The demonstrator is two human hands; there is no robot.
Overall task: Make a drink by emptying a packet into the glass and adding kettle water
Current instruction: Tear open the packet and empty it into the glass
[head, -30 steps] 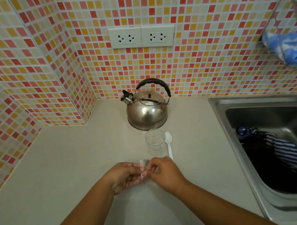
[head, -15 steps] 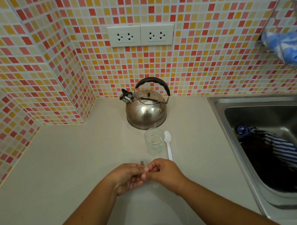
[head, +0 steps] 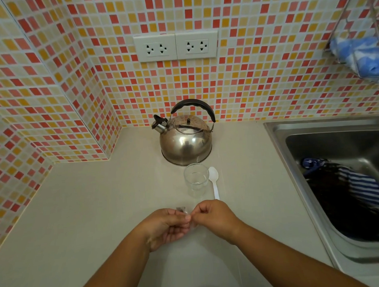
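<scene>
Hands meet low in the centre of the frame, left hand [head: 165, 226] and right hand [head: 214, 217] both pinching a small packet [head: 183, 210] between fingertips, probably to tear it open. The empty glass [head: 196, 179] waits just above, spoon [head: 214, 182] beside it, kettle [head: 185, 139] behind on the worktop [head: 90, 211].

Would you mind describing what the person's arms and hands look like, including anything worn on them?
Both forearms are bare, with no sleeves in view. The left hand and right hand wear no gloves, and no rings, watch or bracelet are visible.
</scene>
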